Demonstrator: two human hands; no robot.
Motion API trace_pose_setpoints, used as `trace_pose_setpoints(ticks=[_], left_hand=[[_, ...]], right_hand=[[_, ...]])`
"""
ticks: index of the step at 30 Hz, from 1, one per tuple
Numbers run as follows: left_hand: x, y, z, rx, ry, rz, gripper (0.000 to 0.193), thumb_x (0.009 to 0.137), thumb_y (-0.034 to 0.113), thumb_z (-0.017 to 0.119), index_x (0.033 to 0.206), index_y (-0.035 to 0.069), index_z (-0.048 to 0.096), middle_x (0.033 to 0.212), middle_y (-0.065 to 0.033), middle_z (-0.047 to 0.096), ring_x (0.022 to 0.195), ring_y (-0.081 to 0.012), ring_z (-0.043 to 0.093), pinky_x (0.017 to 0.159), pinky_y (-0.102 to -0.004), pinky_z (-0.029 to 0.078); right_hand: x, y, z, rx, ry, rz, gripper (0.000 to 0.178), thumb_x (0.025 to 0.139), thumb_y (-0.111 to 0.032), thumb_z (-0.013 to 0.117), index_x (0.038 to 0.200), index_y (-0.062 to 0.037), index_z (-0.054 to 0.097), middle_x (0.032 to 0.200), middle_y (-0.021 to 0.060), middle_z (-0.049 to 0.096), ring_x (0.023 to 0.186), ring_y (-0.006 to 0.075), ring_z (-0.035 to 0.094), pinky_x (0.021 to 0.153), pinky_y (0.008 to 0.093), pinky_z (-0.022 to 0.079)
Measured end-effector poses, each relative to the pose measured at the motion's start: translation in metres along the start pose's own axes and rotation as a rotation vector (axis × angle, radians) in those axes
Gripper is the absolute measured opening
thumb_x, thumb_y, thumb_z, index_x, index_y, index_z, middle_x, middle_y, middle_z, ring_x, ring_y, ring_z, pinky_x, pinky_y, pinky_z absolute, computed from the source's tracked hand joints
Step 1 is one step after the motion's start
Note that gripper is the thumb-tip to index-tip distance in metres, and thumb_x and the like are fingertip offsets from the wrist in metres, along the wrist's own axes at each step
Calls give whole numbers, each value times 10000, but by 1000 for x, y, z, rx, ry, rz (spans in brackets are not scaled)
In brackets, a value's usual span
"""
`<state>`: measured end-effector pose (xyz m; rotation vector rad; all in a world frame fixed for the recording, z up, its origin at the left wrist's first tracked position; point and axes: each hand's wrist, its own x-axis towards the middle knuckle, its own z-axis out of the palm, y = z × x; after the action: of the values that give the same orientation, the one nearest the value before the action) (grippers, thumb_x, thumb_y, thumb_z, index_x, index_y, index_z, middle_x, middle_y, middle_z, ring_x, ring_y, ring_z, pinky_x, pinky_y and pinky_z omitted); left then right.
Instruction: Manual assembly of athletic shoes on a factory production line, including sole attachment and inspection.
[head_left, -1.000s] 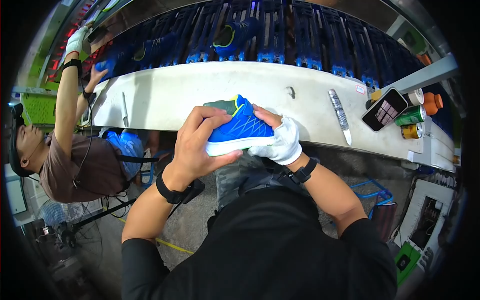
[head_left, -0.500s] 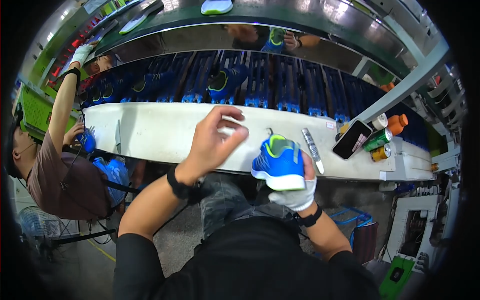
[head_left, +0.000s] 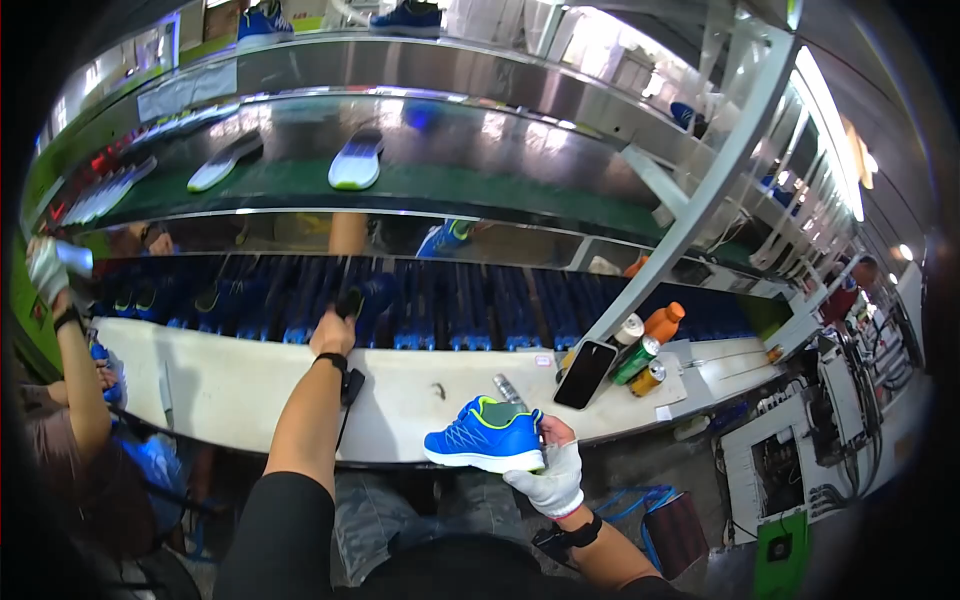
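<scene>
My right hand [head_left: 553,478], in a white glove with bare fingertips, grips a blue sneaker [head_left: 482,437] by its heel. This shoe has lime-green lining and a white sole, and its toe points left above the near edge of the white bench [head_left: 250,385]. My bare left hand [head_left: 332,333] reaches across the bench to the dark blue slatted conveyor. There its fingers close on the collar of a dark blue shoe [head_left: 376,296], partly hidden by the hand and shadow. A marker pen [head_left: 508,389] lies just behind the sneaker.
A phone [head_left: 586,374], an orange bottle [head_left: 664,322] and drink cans [head_left: 637,360] stand on the bench at right, beside a slanted grey post [head_left: 690,210]. Loose soles [head_left: 357,160] lie on the green upper belt. At far left, a co-worker's gloved hand [head_left: 48,270] is raised.
My left hand has moved forward from above the bench to a shoe on the conveyor. The sneaker in my right hand has turned side-on, toe left. The view has tilted up.
</scene>
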<state>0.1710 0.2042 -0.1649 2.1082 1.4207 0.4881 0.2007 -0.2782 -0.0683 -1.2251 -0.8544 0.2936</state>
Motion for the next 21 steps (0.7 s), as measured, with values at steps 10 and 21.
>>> trace_pose_setpoints(ticks=[10, 21], left_hand=[[11, -6, -2, -292, 111, -44, 536, 1032, 488, 651, 1261, 22, 785, 1221, -286, 776, 1226, -486, 707, 1056, -560, 538], [-93, -92, -63, -988, -319, 100, 339, 1130, 339, 648, 1013, 49, 780, 874, 33, 712, 747, -83, 598, 707, -279, 494]], right_hand=[[183, -223, 58, 591, -168, -453, 864, 757, -295, 627, 1527, 92, 565, 1554, 332, 589, 1456, 478, 585, 1302, 659, 374], [358, -194, 57, -1277, -129, -984, 283, 988, -408, 752, 1021, -134, 813, 994, 135, 802, 927, 354, 749, 925, 490, 562]])
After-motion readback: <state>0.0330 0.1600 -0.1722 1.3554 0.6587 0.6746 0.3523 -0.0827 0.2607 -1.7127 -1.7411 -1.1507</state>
